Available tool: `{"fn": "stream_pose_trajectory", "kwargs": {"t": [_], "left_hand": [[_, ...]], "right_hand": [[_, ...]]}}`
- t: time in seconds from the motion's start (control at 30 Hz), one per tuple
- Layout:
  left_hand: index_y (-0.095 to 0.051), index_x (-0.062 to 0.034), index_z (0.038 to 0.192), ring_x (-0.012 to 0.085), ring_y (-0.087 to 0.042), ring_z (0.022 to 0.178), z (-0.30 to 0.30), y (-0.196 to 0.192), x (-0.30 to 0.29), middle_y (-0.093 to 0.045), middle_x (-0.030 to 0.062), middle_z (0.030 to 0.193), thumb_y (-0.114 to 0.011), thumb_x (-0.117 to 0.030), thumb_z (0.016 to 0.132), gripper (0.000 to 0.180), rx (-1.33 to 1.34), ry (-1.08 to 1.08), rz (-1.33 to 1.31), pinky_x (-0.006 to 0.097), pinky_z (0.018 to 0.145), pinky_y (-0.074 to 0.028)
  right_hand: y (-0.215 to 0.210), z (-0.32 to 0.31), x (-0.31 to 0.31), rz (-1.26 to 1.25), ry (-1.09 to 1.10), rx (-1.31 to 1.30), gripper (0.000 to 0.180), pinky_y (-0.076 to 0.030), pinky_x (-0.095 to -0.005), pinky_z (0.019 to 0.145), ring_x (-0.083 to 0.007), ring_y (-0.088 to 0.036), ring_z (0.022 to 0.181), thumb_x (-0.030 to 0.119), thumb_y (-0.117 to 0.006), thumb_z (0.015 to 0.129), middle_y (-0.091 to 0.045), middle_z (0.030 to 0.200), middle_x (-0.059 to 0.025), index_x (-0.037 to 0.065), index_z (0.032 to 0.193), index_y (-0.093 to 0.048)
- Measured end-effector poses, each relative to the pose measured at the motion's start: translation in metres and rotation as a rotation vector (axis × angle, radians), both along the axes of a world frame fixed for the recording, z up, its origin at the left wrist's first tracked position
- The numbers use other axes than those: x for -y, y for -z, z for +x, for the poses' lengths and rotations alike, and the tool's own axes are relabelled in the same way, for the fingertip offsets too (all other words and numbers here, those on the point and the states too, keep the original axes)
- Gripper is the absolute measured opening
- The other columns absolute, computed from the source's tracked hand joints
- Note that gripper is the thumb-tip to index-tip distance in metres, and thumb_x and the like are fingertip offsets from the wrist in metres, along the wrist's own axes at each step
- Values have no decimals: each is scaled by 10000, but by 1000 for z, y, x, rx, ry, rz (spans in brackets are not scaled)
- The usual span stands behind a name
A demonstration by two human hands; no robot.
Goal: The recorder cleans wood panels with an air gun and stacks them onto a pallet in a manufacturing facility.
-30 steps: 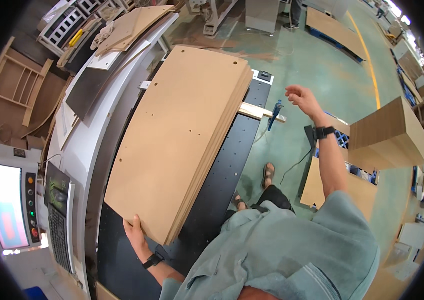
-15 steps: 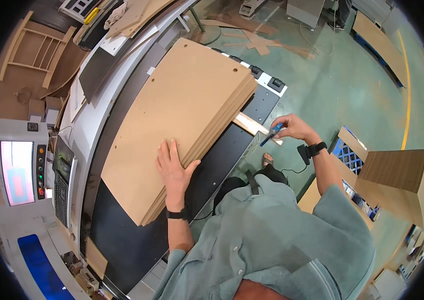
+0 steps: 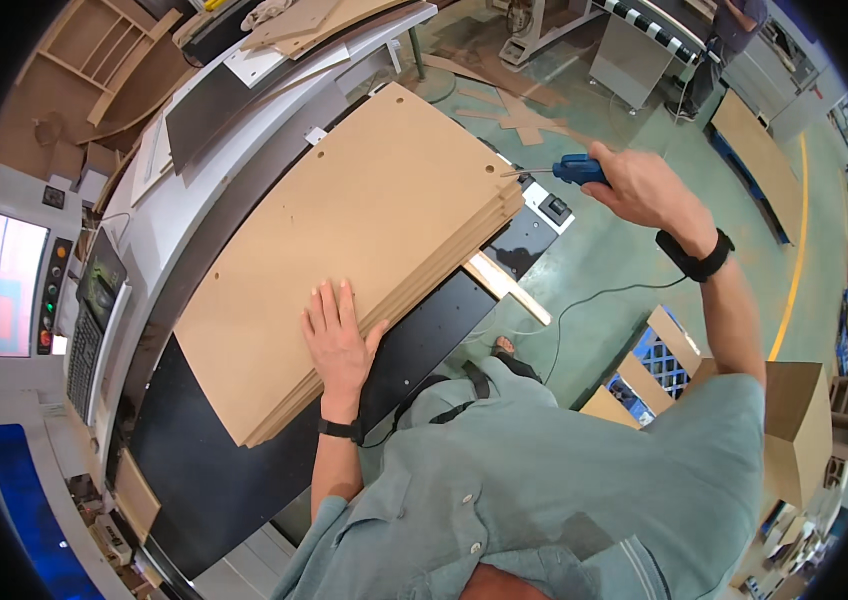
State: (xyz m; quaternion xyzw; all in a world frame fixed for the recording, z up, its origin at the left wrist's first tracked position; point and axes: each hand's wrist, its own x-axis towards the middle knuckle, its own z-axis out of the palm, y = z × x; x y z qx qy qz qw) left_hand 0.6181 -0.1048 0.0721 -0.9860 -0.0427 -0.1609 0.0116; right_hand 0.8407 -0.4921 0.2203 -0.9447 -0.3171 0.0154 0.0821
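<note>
The right hand (image 3: 644,190) is closed around the handle of a blue-handled tool (image 3: 580,169), seen from the head view, beyond the right-hand corner of a stack of tan boards (image 3: 344,220). The tool's thin metal shaft points left over that corner, its tip near a round hole in the top board; whether it touches cannot be told. The left hand (image 3: 337,342) lies flat on the stack's near side, palm down, fingers extended and thumb spread toward the layered edge. Each wrist wears a black band.

The stack lies at a slant on a black desk (image 3: 194,430), its layers slightly staggered along the edge facing the person. The top board has several holes, the larger ones near its edges. A pale wooden strip (image 3: 509,285) juts out from under the stack's right side.

Left of the stack, past a long pale beam (image 3: 169,205), are a keyboard (image 3: 87,345) and a lit screen (image 3: 12,285). To the stack's right, on the green floor, are a blue pallet (image 3: 659,365) and an open cardboard box (image 3: 799,420). Well beyond the stack, at upper right, stands another person (image 3: 739,20).
</note>
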Motion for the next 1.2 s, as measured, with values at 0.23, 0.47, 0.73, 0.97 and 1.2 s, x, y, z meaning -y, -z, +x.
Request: {"fn": "stream_pose_trajectory", "kwargs": {"t": [0.23, 0.47, 0.73, 0.97, 1.2], "left_hand": [[-457, -67, 1451, 431, -398, 1358, -17, -10, -25, -420, 242, 1481, -761, -373, 833, 754, 35, 30, -360, 562, 1099, -334], [-449, -27, 1441, 469, -418, 1330, -114, -19, -149, -437, 295, 1433, -732, -284, 870, 688, 235, -404, -345, 521, 1103, -353], [-368, 36, 1473, 418, -443, 1337, -200, 28, -241, -440, 284, 1453, -682, -278, 930, 701, 280, -709, -732, 455, 1111, -365], [-372, 39, 1463, 272, -562, 1232, -194, 10, -244, -565, 218, 1348, -636, -174, 957, 609, 342, -560, -1385, 368, 1036, -439], [-362, 28, 1468, 263, -573, 1215, -192, 14, -249, -589, 196, 1330, -630, -167, 959, 607, 230, -557, -1236, 368, 1020, -451]], "right_hand": [[-39, 17, -55, -292, -86, 126, 310, -481, -514, 628, -434, -624, 722, 254, -679, 902, -623, 721, -205, 29, 1012, -495], [-29, 77, -139, -189, -99, 338, 314, -504, -523, 660, -444, -646, 800, 281, -650, 917, -646, 775, -222, 24, 1015, -499], [-21, 95, -258, -138, -70, 144, 340, -520, -512, 785, -448, -658, 913, 298, -600, 881, -686, 937, -262, -38, 930, -619], [-34, -8, -374, -166, -358, 99, 387, -510, -506, 744, -445, -650, 871, 316, -630, 929, -678, 894, -259, -18, 1110, -556], [-18, -78, -475, -184, -492, 139, 361, -518, -509, 708, -425, -663, 840, 311, -635, 928, -670, 816, -227, 6, 1086, -527]]}}
